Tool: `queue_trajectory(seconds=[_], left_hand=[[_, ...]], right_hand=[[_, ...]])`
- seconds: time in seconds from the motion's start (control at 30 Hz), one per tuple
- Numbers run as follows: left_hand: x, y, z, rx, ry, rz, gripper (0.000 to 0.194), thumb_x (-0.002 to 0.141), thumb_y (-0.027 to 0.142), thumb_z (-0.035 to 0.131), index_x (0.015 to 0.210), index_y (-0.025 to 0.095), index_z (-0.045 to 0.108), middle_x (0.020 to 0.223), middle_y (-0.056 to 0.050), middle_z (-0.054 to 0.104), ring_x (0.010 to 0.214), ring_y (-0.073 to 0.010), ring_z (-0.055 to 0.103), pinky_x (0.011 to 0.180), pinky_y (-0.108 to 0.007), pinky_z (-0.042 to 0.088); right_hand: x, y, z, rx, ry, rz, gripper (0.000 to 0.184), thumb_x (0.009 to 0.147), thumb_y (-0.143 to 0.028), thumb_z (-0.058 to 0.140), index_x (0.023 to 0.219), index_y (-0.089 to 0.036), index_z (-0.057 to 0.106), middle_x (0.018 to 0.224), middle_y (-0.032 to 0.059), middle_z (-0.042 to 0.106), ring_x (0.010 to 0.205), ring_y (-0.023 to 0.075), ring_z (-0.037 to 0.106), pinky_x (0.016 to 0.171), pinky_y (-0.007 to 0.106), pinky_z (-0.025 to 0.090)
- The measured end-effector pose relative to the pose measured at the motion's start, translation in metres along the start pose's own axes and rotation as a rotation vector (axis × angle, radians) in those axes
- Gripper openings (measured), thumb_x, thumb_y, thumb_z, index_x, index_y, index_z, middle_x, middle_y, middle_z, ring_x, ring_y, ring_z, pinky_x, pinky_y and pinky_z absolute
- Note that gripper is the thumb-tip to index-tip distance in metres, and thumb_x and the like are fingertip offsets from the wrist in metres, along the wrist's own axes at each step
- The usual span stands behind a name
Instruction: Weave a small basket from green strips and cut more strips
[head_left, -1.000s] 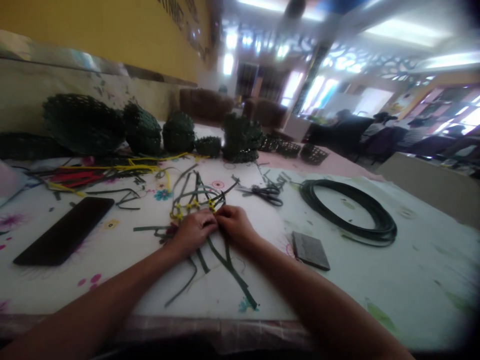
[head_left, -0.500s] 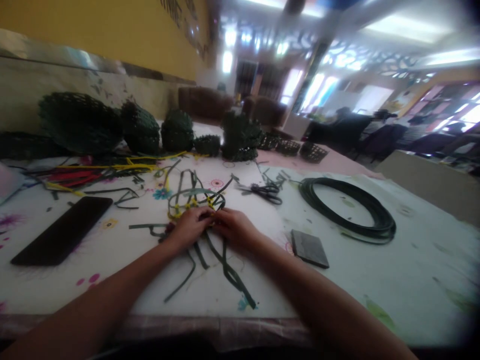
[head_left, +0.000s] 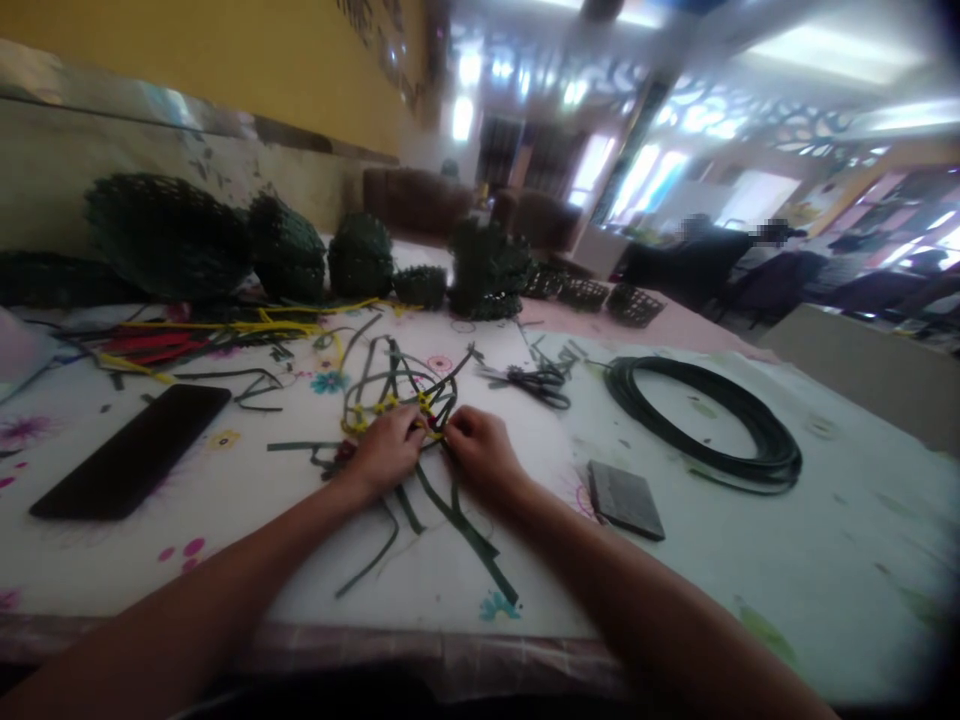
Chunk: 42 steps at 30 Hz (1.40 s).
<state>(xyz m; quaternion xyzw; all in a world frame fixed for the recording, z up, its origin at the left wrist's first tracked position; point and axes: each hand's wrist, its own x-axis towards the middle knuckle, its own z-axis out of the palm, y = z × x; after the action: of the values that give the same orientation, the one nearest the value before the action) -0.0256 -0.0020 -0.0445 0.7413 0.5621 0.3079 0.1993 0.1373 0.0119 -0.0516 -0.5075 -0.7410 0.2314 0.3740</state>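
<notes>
Between my hands lies a partly woven basket piece (head_left: 367,412) of dark green and yellow strips, with a ring-like green band and loose green ends fanning out over the table. My left hand (head_left: 388,450) is closed on its near edge, fingers pinched. Just to the right, my right hand (head_left: 484,448) is closed with its fingers curled, gripping a strip at the same edge. A short yellow strip (head_left: 433,433) shows between the two hands. Long green strips (head_left: 465,520) trail from the piece toward me. My fingers hide the exact spot being held.
Black-handled scissors (head_left: 536,382) lie beyond my right hand, near a grey block (head_left: 625,498) and a coil of dark strip (head_left: 705,462). A dark phone-like slab (head_left: 131,455) lies left. Dark green baskets (head_left: 169,235) line the back, behind red and yellow strips (head_left: 161,342). People sit far off.
My hands have moved slightly apart, the right one shifting rightward, so the yellow strip between them shows more. The whole view has shifted a little.
</notes>
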Motion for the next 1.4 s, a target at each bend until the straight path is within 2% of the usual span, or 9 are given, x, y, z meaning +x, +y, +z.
queue_trajectory(seconds=[0.1, 0.2, 0.37, 0.5, 0.67, 0.8, 1.0, 1.17, 1.4], left_hand=[[0.0, 0.002, 0.003, 0.121, 0.057, -0.036, 0.01, 0.08, 0.015, 0.047, 0.072, 0.021, 0.049, 0.086, -0.008, 0.06, 0.086, -0.024, 0.058, 0.077, -0.034, 0.043], [-0.001, 0.003, 0.005, 0.153, 0.049, -0.058, 0.012, 0.079, 0.014, 0.048, 0.07, 0.022, 0.045, 0.083, -0.006, 0.059, 0.082, -0.0227, 0.057, 0.075, -0.033, 0.043], [-0.003, 0.003, 0.001, 0.094, 0.025, -0.043, 0.007, 0.082, 0.016, 0.05, 0.076, 0.02, 0.05, 0.082, -0.005, 0.06, 0.08, -0.0215, 0.057, 0.074, -0.033, 0.042], [-0.007, 0.001, -0.002, -0.053, 0.007, 0.072, 0.01, 0.086, 0.019, 0.05, 0.085, 0.018, 0.06, 0.087, -0.005, 0.063, 0.085, -0.0208, 0.058, 0.078, -0.033, 0.043], [-0.006, -0.003, 0.0, -0.216, -0.04, 0.243, 0.008, 0.081, 0.017, 0.059, 0.079, 0.018, 0.067, 0.095, -0.005, 0.062, 0.096, -0.0194, 0.059, 0.088, -0.032, 0.044], [-0.005, -0.003, 0.001, -0.259, -0.06, 0.179, 0.008, 0.08, 0.02, 0.062, 0.08, 0.019, 0.07, 0.098, -0.004, 0.066, 0.097, -0.019, 0.06, 0.089, -0.031, 0.044], [-0.003, -0.003, 0.0, -0.231, -0.085, -0.002, 0.015, 0.082, 0.026, 0.06, 0.09, 0.019, 0.071, 0.092, -0.003, 0.071, 0.088, -0.0192, 0.064, 0.079, -0.03, 0.045], [-0.004, -0.001, 0.0, -0.164, -0.082, -0.07, 0.019, 0.078, 0.028, 0.063, 0.094, 0.02, 0.07, 0.084, -0.001, 0.07, 0.077, -0.0187, 0.062, 0.071, -0.03, 0.043], [-0.005, 0.0, 0.002, -0.124, -0.072, 0.021, 0.008, 0.08, 0.024, 0.06, 0.081, 0.019, 0.067, 0.084, -0.001, 0.067, 0.081, -0.0182, 0.061, 0.072, -0.029, 0.041]], right_hand=[[-0.002, -0.001, 0.002, 0.014, 0.039, 0.031, 0.015, 0.073, -0.013, 0.052, 0.059, -0.017, 0.054, 0.056, -0.0029, 0.053, 0.056, 0.0118, 0.047, 0.053, 0.023, 0.031], [-0.003, 0.0, 0.004, 0.03, 0.066, 0.042, 0.015, 0.071, -0.013, 0.053, 0.058, -0.017, 0.053, 0.054, -0.0031, 0.052, 0.054, 0.0118, 0.046, 0.052, 0.023, 0.03], [-0.005, 0.002, 0.004, 0.065, 0.092, -0.007, 0.014, 0.074, -0.013, 0.053, 0.06, -0.017, 0.055, 0.056, -0.0028, 0.053, 0.056, 0.0121, 0.047, 0.053, 0.023, 0.032], [-0.004, 0.002, 0.002, 0.098, 0.06, -0.096, 0.014, 0.08, -0.016, 0.055, 0.067, -0.016, 0.061, 0.06, -0.0021, 0.058, 0.058, 0.0123, 0.05, 0.056, 0.022, 0.036], [-0.001, 0.003, 0.0, 0.108, 0.003, -0.177, 0.014, 0.083, -0.017, 0.057, 0.071, -0.017, 0.065, 0.067, -0.0002, 0.063, 0.064, 0.0137, 0.055, 0.063, 0.023, 0.04], [0.003, 0.007, -0.007, 0.094, -0.12, -0.212, 0.013, 0.083, -0.012, 0.055, 0.077, -0.017, 0.065, 0.069, -0.0012, 0.063, 0.065, 0.0126, 0.055, 0.062, 0.021, 0.039], [0.007, 0.005, -0.025, 0.025, -0.313, -0.243, 0.014, 0.073, -0.003, 0.061, 0.077, -0.016, 0.064, 0.068, -0.003, 0.061, 0.061, 0.0115, 0.053, 0.059, 0.02, 0.037], [0.007, 0.002, -0.024, -0.009, -0.302, -0.217, 0.018, 0.078, -0.003, 0.058, 0.088, -0.015, 0.067, 0.075, 0.0004, 0.066, 0.068, 0.0139, 0.058, 0.063, 0.022, 0.039], [0.008, 0.009, -0.011, 0.01, -0.255, -0.169, 0.022, 0.084, -0.007, 0.057, 0.098, -0.016, 0.071, 0.087, 0.0041, 0.074, 0.077, 0.0164, 0.065, 0.07, 0.023, 0.044]])
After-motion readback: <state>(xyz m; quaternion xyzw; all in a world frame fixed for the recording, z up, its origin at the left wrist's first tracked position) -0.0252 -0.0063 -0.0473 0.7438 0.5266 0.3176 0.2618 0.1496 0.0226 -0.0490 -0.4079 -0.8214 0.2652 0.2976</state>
